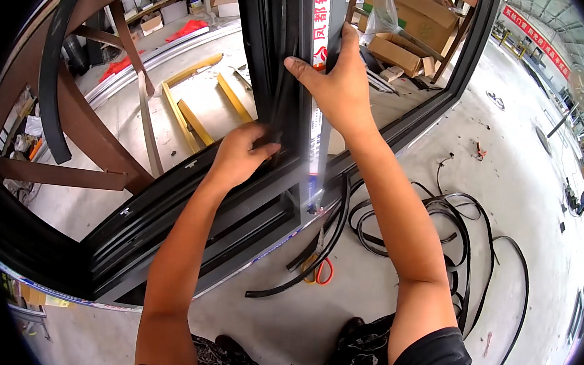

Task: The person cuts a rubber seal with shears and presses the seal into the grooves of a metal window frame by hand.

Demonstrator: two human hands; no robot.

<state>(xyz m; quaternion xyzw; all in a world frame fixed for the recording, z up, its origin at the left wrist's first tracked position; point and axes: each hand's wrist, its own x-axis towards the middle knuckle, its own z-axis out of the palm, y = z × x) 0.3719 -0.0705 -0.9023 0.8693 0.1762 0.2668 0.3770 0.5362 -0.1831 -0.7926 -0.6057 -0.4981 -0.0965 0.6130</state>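
Observation:
A dark grey metal window frame (256,207) stands in front of me, with an upright post (313,150) faced in white and red protective film. My right hand (340,94) lies against the post higher up, thumb and forefinger spread apart; its other fingers are hidden. Down by the corner where post and lower rail meet, my left hand (239,154) has its fingers curled inward. They close on a black rubber seal strip (281,99) at the post's inner side, blurred at the fingertips. Scissors (318,270) with red and yellow handles lie on the floor below.
Loose black rubber strip (467,227) is coiled on the floor at the right, and a shorter piece (290,289) lies by the scissors. Through the frame show yellow bars (187,116), brown metal beams (84,125) and cardboard boxes (398,50). Another black strip (52,74) hangs at the left.

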